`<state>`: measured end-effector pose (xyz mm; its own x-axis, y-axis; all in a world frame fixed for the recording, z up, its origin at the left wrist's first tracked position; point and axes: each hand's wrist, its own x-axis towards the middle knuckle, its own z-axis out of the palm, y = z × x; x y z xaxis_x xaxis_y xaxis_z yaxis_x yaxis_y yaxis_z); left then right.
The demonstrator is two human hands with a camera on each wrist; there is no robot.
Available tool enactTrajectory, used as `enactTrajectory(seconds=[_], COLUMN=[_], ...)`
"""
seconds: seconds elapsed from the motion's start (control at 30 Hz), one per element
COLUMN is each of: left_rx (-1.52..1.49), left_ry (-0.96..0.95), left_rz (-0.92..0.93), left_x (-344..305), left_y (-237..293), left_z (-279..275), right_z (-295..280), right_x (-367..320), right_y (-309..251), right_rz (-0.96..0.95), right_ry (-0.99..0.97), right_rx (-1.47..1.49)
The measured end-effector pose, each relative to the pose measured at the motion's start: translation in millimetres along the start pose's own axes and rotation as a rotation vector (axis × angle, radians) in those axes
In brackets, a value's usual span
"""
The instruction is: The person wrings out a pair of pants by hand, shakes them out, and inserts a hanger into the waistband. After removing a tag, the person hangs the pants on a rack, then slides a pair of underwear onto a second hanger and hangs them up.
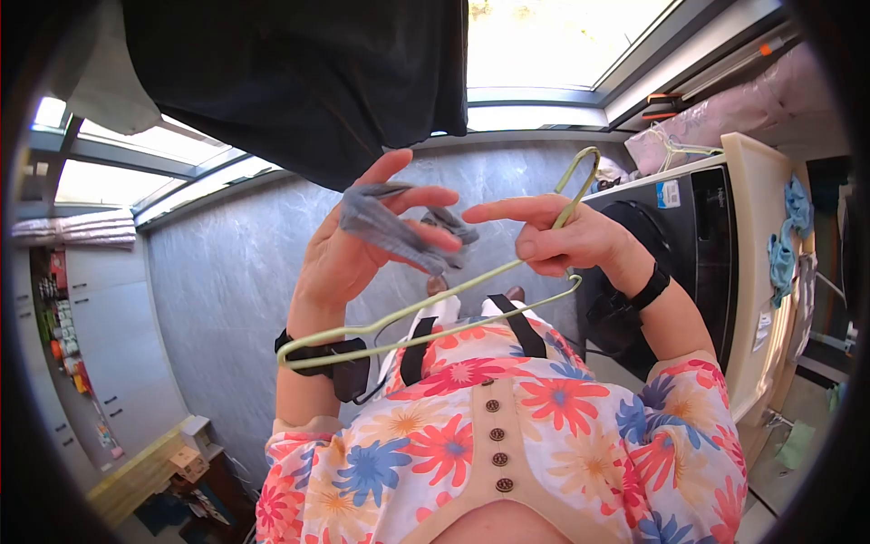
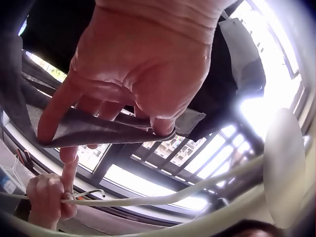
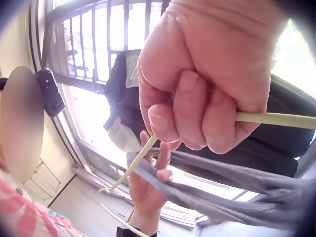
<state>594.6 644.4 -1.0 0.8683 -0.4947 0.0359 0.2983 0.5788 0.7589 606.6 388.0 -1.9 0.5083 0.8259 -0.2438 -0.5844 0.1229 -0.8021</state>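
Note:
My right hand [image 1: 580, 240] grips a pale green clothes hanger [image 1: 435, 299], its index finger pointing out toward my left hand. The right wrist view shows the other fingers curled round the hanger bar [image 3: 276, 119]. From that hand the hanger slants left, passing in front of my left wrist. My left hand [image 1: 349, 240] is raised with fingers spread, and a small grey cloth [image 1: 390, 231] loops across them. Close up, the cloth [image 2: 108, 131] stretches between the thumb and a fingertip of that hand. The right index fingertip overlaps the cloth's lower edge there.
A large dark garment [image 1: 308, 82] hangs ahead, close over the left hand. At right stands a black front-loading washing machine [image 1: 671, 245] with more hangers [image 1: 680, 150] on top. White cabinets [image 1: 109, 317] line the left, windows [image 1: 553, 45] the front. Blue cloths [image 1: 788, 236] hang far right.

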Motion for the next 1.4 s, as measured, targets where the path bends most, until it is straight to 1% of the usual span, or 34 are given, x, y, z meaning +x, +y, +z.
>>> enactTrajectory(seconds=[0.03,0.1,0.13,0.17,0.23,0.27,0.3,0.37,0.4,0.43,0.5,0.53,0.57,0.63,0.67,0.7,0.77,0.8,0.87,0.9,0.97,1.0,1.07,1.1,1.17,1.2,1.23,1.27,1.3,1.33,1.37,1.4], left_rx=[0.018,0.237,0.245,0.256,0.443,0.608,0.617,0.850,0.901,0.904,0.605,0.533,0.532,0.384,0.291,0.290,0.140,0.138,0.069,0.068,-0.034,-0.035,-0.122,-0.122,-0.100,-0.115,-0.115,-0.069,-0.026,-0.008,-0.016,0.017], left_ry=[-0.003,-0.056,0.097,0.100,-0.062,-0.002,0.000,0.150,0.200,0.196,0.111,0.057,0.053,0.041,-0.024,-0.025,-0.014,-0.015,-0.154,-0.154,-0.215,-0.214,-0.295,-0.295,-0.320,-0.274,-0.274,-0.203,-0.131,-0.156,-0.156,-0.105], left_rz=[-0.029,-0.025,-0.104,-0.133,-0.051,-0.071,-0.090,-0.218,-0.318,-0.321,-0.197,-0.157,-0.153,-0.136,-0.127,-0.123,-0.161,-0.156,-0.144,-0.139,-0.149,-0.146,-0.089,-0.084,-0.028,0.011,0.015,0.027,0.040,0.054,0.062,0.082], left_x=[-3.8,-10.8,-16.7,-15.8,-15.2,-14.5,-14.5,-13.0,-11.8,-12.3,-14.9,-15.4,-14.2,-12.7,-12.0,-13.1,-13.2,-12.6,-13.2,-13.4,-15.2,-16.1,-16.4,-16.3,-17.9,-18.3,-20.2,-23.0,-26.7,-28.8,-33.0,-36.8], left_y=[4.8,13.1,20.2,23.4,31.0,35.1,39.8,49.8,57.4,59.2,57.2,57.4,58.6,62.4,63.8,64.3,65.7,64.5,61.2,60.3,57.0,57.5,59.5,61.2,68.4,72.9,77.1,80.6,83.3,83.7,82.0,79.7], left_z=[-3.9,-6.4,5.1,3.5,-3.4,-2.0,2.4,12.6,12.2,7.6,-4.5,-8.7,-8.6,-8.1,-14.9,-14.4,-9.2,-11.8,-18.1,-17.7,-15.4,-14.6,-12.8,-13.9,-18.3,-19.2,-23.5,-29.8,-36.8,-46.3,-54.1,-61.4], right_z=[-7.3,-26.6,-36.8,-45.3,-60.3,-65.3,-67.6,-68.9,-67.0,-64.7,-64.4,-69.8,-67.0,-56.3,-56.7,-57.5,-59.0,-60.1,-59.8,-60.6,-60.0,-57.5,-52.2,-52.7,-51.8,-53.1,-57.5,-63.3,-72.1,-81.2,-85.1,-89.1], right_x=[-2.9,-5.7,-3.7,3.5,20.7,30.2,39.8,57.2,63.5,70.4,85.7,96.2,99.4,105.2,110.4,113.3,117.5,119.1,120.9,122.0,122.6,122.6,122.6,122.2,120.7,114.7,102.2,88.2,73.3,57.2,42.2,27.1], right_y=[4.9,17.7,30.6,45.1,74.4,85.3,94.9,104.6,102.7,104.3,117.2,134.2,135.9,139.0,145.3,150.2,156.6,157.8,161.5,163.0,165.7,166.3,163.6,160.2,152.4,145.8,136.4,126.3,114.6,100.7,84.6,70.2], right_rz=[-0.023,-0.028,-0.030,-0.042,-0.129,-0.116,-0.124,-0.280,-0.301,-0.306,-0.254,-0.228,-0.230,-0.124,-0.102,-0.100,-0.021,-0.019,0.029,0.032,0.015,0.018,-0.030,-0.028,-0.094,-0.092,-0.157,-0.219,-0.235,-0.249,-0.268,-0.262], right_ry=[0.002,-0.037,-0.016,-0.015,-0.091,-0.076,-0.081,-0.119,-0.118,-0.117,-0.092,-0.136,-0.134,-0.068,-0.050,-0.050,-0.053,-0.053,-0.045,-0.044,-0.098,-0.099,0.029,0.028,-0.112,-0.113,-0.106,-0.099,-0.051,-0.002,0.046,0.095], right_rx=[0.025,-0.014,0.025,0.054,0.264,0.290,0.308,0.423,0.446,0.448,0.517,0.556,0.551,0.597,0.616,0.611,0.695,0.690,0.708,0.704,0.750,0.749,0.777,0.773,0.865,0.863,0.803,0.741,0.644,0.545,0.513,0.434])
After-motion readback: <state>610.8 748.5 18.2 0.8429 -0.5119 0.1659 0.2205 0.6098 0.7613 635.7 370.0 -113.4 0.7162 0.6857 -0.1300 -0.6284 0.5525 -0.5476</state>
